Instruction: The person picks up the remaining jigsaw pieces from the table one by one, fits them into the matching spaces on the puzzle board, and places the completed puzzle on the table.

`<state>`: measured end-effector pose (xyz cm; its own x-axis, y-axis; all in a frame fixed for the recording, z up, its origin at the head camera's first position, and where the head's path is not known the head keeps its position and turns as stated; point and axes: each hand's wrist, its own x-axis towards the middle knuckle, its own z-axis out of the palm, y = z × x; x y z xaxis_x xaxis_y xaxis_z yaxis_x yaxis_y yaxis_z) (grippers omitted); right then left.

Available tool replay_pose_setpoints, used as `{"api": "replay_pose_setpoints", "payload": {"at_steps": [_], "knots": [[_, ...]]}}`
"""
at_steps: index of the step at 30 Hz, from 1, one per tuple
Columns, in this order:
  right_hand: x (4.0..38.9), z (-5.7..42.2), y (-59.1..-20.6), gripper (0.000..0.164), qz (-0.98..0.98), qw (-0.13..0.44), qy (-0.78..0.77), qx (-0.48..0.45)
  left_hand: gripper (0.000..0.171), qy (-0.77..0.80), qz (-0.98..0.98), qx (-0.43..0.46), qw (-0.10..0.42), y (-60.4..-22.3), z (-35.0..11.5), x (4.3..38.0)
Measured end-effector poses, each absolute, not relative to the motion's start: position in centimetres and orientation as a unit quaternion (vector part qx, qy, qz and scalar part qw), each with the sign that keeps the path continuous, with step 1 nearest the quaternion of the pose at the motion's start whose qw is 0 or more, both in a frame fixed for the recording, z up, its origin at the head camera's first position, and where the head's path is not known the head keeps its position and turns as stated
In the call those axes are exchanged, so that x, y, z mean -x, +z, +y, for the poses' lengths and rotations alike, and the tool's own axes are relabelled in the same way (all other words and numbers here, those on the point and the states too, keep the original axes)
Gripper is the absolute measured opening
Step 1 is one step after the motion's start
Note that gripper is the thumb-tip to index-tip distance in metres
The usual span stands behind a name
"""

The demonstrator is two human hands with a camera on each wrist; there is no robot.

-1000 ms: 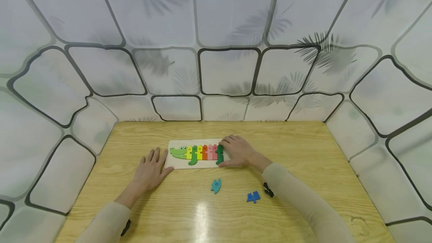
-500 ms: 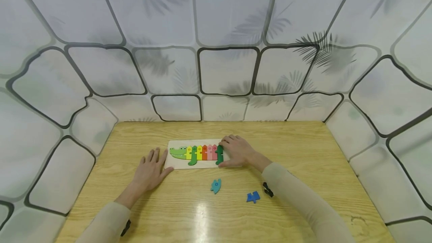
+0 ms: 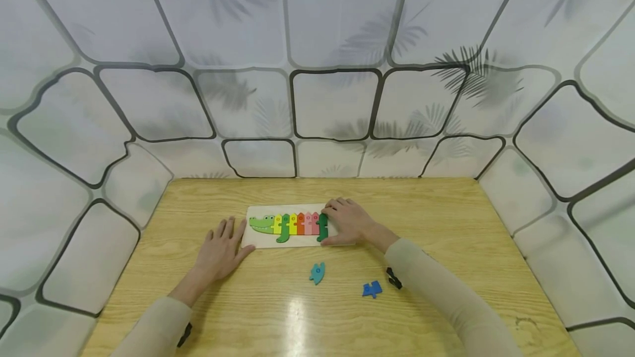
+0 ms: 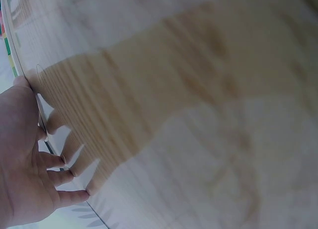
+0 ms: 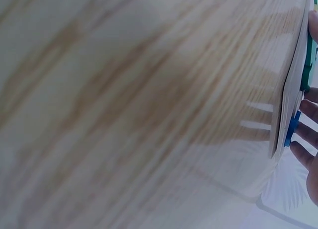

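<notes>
Reaching forward from the near edge, two pale sleeves (image 3: 448,296) cross the glossy wooden table (image 3: 446,219), a small black object (image 3: 394,279) by the right forearm. Just inside that, a loose blue piece (image 3: 372,289) lies flat; a little farther and to its left rests a teal piece (image 3: 317,273), the two apart. Beyond them, the left hand (image 3: 216,255) lies relaxed, palm down with fingers spread, touching the left end of the pale puzzle board (image 3: 265,242). Across the board's right end spans the right hand (image 3: 351,223), thumb by the front edge; I can't tell whether it pinches anything. Under its fingers a second blue piece (image 5: 293,129) shows from the right wrist, beside the dark green piece (image 3: 323,227). Leftward on the board run pink, orange, yellow and green pieces, ending at a grinning crocodile head (image 3: 262,225). Farthest back stands a pale wall (image 3: 332,103) patterned with stone outlines and grey fronds.
</notes>
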<state>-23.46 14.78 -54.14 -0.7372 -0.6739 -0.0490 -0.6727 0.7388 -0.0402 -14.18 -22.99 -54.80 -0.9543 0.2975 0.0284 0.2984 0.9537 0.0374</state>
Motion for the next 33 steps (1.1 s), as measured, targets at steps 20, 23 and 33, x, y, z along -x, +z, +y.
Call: {"api": "replay_pose_setpoints", "payload": {"at_steps": [20, 23, 33], "knots": [[23.65, 14.84, -54.15, 0.095, 0.934, 0.041, -0.010, 0.355, 0.078, -0.016, -0.988, 0.153, 0.019, -55.17, -23.04, 14.22], [23.68, 14.85, -54.20, 0.094, 0.934, 0.041, -0.011, 0.355, 0.078, -0.017, -0.988, 0.152, 0.017, -55.20, -23.07, 14.23], [23.62, 14.91, -54.11, 0.094, 0.934, 0.038, -0.010, 0.355, 0.079, -0.018, -0.989, 0.148, 0.011, -55.15, -23.12, 14.30]]}}
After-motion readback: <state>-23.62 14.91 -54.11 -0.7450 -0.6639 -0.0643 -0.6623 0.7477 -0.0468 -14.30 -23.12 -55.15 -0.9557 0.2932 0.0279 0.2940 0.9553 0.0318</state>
